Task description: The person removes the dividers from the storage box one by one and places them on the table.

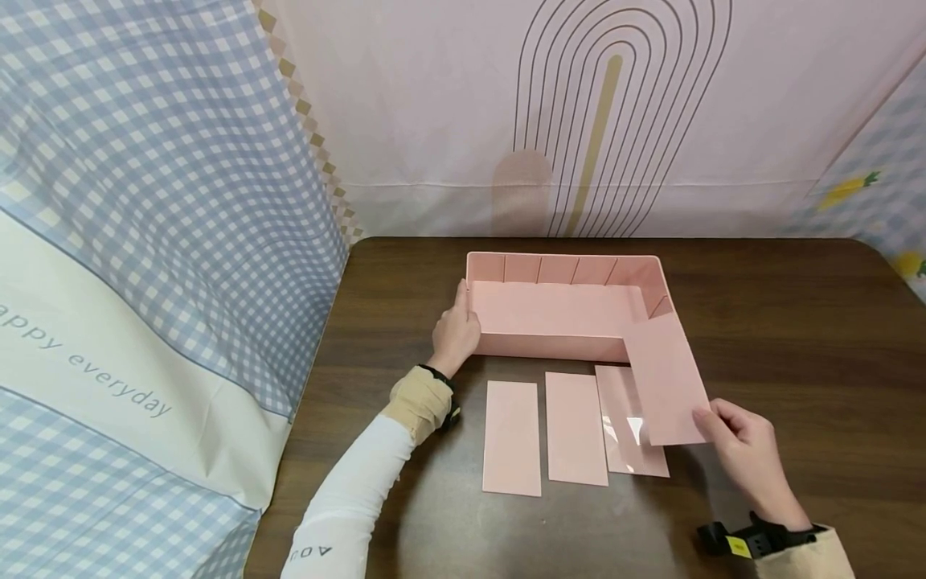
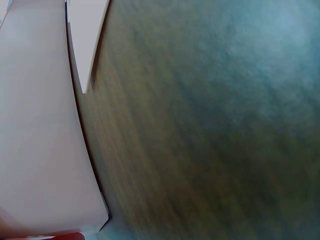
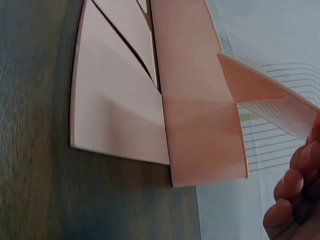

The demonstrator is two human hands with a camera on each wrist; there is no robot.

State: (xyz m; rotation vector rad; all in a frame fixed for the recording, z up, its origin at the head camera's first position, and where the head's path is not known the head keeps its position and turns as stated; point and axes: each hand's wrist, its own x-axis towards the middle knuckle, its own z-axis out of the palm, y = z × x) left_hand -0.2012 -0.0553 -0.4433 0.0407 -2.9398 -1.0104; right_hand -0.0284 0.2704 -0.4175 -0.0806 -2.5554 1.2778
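Observation:
A shallow pink box (image 1: pixel 550 347), its top uncovered, lies on the dark wooden table. My left hand (image 1: pixel 456 331) holds the box at its left end, the index finger extended along the side wall. At the lower right, my right hand (image 1: pixel 748 446) pinches the near corner of a thin pink panel (image 1: pixel 669 386), thumb on top. That panel (image 3: pixel 267 85) is raised and tilted, and its far end overlaps the box's front right corner in the head view. Curled fingers (image 3: pixel 292 185) show under it in the right wrist view.
In front of the box lie a left panel (image 1: pixel 512 438), a middle panel (image 1: pixel 576 430) and a glossy right panel (image 1: pixel 615 390), which the raised one partly covers. Short ribs line the box's inner back wall (image 1: pixel 557 268). A patterned cloth (image 1: pixel 434 104) hangs behind the table (image 1: pixel 781 338).

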